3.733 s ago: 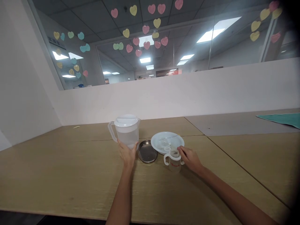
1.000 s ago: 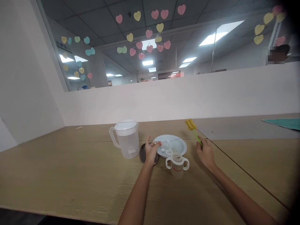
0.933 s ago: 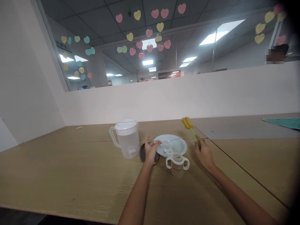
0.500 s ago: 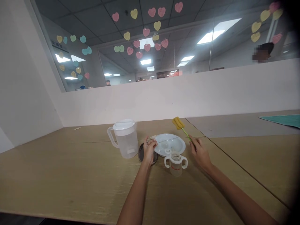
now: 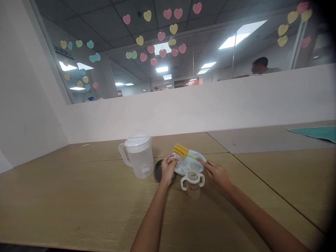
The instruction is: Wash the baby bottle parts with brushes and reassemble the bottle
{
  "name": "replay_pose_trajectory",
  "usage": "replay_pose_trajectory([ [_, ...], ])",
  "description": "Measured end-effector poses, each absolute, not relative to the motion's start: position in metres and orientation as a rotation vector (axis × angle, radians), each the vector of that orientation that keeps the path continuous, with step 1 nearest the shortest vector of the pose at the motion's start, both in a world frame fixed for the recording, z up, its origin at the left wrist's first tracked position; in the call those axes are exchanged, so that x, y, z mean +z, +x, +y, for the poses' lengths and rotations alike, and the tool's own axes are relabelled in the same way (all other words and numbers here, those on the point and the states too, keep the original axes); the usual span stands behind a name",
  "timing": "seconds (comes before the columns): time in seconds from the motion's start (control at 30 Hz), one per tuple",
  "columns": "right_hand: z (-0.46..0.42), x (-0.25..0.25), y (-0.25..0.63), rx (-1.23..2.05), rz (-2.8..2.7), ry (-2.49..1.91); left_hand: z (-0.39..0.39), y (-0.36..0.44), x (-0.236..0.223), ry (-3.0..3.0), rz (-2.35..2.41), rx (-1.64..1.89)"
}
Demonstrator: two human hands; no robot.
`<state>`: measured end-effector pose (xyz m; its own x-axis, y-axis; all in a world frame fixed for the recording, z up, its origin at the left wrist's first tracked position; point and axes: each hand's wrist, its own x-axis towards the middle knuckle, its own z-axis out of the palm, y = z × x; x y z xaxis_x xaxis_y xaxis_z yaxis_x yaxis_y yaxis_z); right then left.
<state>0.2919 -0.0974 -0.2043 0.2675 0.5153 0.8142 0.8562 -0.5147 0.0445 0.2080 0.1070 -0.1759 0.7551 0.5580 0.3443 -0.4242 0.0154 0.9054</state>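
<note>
One brush, pointing left, axis perhaps tilted

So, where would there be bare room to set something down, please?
Bare tabletop lies front-left of the jug, and between the right hand and green cloth. It's crowded around the left hand: dark tray, plate, yellow brush and cup.

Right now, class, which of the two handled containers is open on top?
The two-handled bottle with red lettering: its mouth is uncovered; the pitcher wears a lid.
</note>
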Motion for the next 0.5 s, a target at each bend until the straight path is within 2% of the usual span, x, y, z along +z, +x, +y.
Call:
replay_pose_trajectory([
  [0.17, -0.0982, -0.2024, 0.2909, -1.188, -1.106, -2.176, 0.1076, 0.2089, -0.1749, 1.343, 0.112, 0.730],
  [0.37, -0.0977, -0.2048, 0.2919, -1.124, -1.239, -2.094, 0.1095, 0.2069, -0.1741, 1.228, 0.080, 0.787],
  [0.5, -0.0977, -0.2027, 0.2919, -1.047, -1.069, -2.188, 0.1114, 0.2052, -0.1737, 1.249, 0.103, 0.827],
])
